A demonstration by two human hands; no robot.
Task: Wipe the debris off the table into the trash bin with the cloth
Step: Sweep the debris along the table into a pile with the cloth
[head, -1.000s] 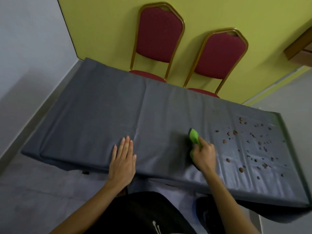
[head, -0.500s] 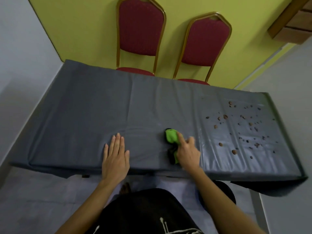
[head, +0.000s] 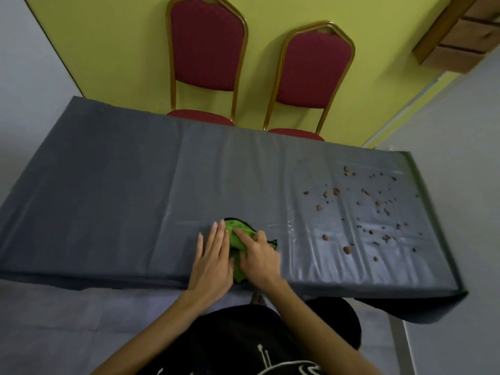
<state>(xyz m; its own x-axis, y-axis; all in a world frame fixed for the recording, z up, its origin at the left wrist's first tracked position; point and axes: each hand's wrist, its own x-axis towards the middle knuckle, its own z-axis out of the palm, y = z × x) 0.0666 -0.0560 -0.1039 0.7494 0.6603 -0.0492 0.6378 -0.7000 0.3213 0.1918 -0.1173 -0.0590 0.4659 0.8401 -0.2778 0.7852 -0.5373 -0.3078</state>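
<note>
Head view, single frame.

- Table [head: 108, 185]: long, under a grey, slightly glossy cover with fold creases. It runs from the left edge of the frame to the right.
- Green cloth [head: 236, 243]: bunched, with a dark hem showing at its upper and right edges. It lies on the table near the front edge, lower centre of the frame, between the two hands.
- Right hand [head: 258, 262]: on top of the cloth. The index finger lies out across the green fabric and the other fingers bend down into it. Grip is closed on the cloth, holding it against the table.
- Left hand [head: 213, 262]: palm down on the cover just left of the cloth, its inner edge touching the fabric. Fingers are straight and close together, so the grip is apart and holds nothing.
- Debris [head: 378, 203]: small brown crumbs and chips scattered over the right part of the table. They are well apart from the cloth, with bare cover between.
- Background: two red chairs with gold frames, one at upper centre [head: 205, 50] and one to its right [head: 313, 69], stand behind the far table edge against a yellow-green wall [head: 108, 50]. A wooden unit [head: 460, 36] sits in the upper right corner.
- Dark clothing [head: 243, 345] on the person fills the bottom centre.
</note>
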